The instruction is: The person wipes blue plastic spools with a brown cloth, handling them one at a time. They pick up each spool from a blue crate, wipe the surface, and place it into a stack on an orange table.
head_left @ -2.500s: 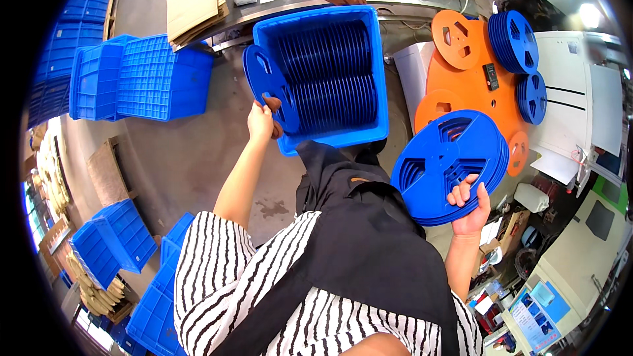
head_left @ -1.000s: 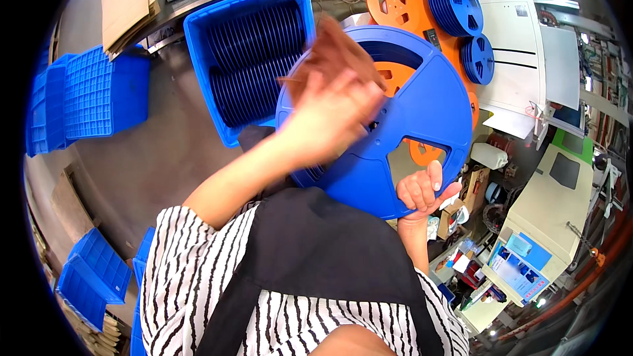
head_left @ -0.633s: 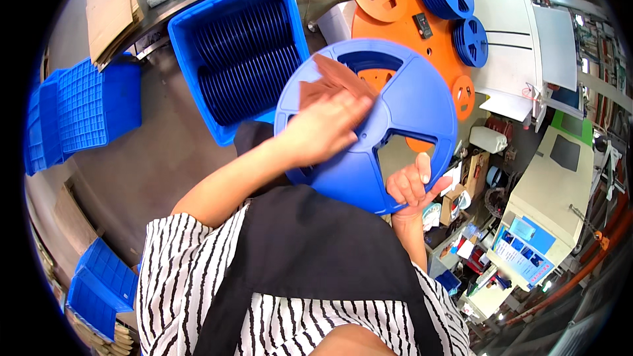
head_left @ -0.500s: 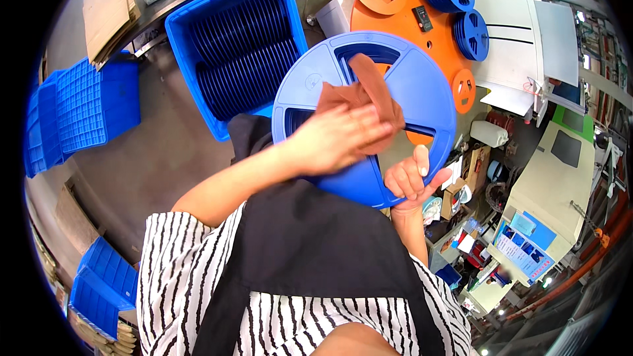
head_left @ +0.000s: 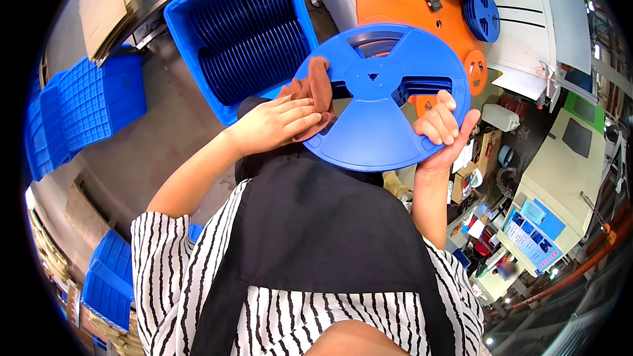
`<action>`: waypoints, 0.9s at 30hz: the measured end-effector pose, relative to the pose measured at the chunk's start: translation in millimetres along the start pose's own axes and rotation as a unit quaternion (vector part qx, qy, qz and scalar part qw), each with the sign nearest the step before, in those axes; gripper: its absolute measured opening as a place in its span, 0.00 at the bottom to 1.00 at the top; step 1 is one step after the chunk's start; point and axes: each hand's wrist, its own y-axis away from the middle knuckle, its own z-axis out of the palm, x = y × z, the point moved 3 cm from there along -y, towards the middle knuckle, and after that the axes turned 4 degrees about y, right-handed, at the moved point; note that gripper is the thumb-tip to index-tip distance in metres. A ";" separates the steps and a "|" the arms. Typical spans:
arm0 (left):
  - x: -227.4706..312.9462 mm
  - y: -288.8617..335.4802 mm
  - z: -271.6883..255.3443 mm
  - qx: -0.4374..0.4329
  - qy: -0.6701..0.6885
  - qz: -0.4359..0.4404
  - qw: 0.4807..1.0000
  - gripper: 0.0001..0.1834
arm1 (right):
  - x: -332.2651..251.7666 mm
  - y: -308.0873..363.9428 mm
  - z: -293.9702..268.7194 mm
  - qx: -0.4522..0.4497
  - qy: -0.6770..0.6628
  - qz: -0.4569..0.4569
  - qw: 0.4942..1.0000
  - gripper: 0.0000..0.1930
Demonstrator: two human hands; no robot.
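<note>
A large blue plastic reel (head_left: pixel 374 135) with cut-out windows is held up in front of my body, its round face turned upward. At its left edge my left hand (head_left: pixel 283 115) presses a brown cloth (head_left: pixel 318 92) against the rim, fingers laid together over the fabric. My right hand (head_left: pixel 443 125) grips the opposite rim, palm up, with curled fingers over the face and the thumb sticking out to the right. Layered blue edges show through one window. Part of the cloth is hidden under my left fingers.
A blue bin (head_left: pixel 173 10) with rows of dark blue discs stands at the far left. Beyond the reel, an orange round table (head_left: pixel 395 10) carries smaller blue reels (head_left: pixel 483 16) and orange reels (head_left: pixel 475 72). Blue crates (head_left: pixel 99 95) stand left; a pale machine (head_left: pixel 560 158) is right.
My left hand has slid the cloth from the reel's middle to its left rim. The reel has shifted up and to the right, and its windows sit at different angles.
</note>
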 end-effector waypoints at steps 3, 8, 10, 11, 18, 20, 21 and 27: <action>-1.9 0.7 0.2 0.021 -0.014 -0.007 1.000 0.24 | -7.5 -9.5 -4.0 0.004 0.033 0.026 0.999 0.25; 1.9 12.7 -9.2 0.078 0.139 -0.111 0.981 0.27 | -6.1 -27.1 19.5 0.184 0.313 0.017 0.932 0.37; -4.5 25.7 -17.8 0.088 0.293 -0.313 0.899 0.23 | -16.1 -25.9 9.4 0.141 0.311 0.040 0.939 0.31; -10.0 37.8 -19.0 0.061 0.393 -0.429 0.811 0.19 | -19.2 -24.1 2.4 0.146 0.308 0.032 0.940 0.28; -22.6 83.0 -7.2 0.361 0.703 -0.341 0.508 0.32 | -23.3 -0.8 -24.0 0.263 0.375 -0.022 0.889 0.18; -22.9 91.6 -0.8 0.374 0.719 -0.327 0.486 0.34 | -23.8 1.3 -26.7 0.254 0.343 -0.008 0.904 0.18; -23.8 95.8 1.4 0.380 0.727 -0.320 0.474 0.35 | -22.2 2.9 -28.8 0.256 0.334 -0.002 0.907 0.19; -22.2 103.6 -4.3 0.382 0.751 -0.296 0.451 0.34 | -10.5 2.0 -24.5 0.205 0.342 0.004 0.917 0.26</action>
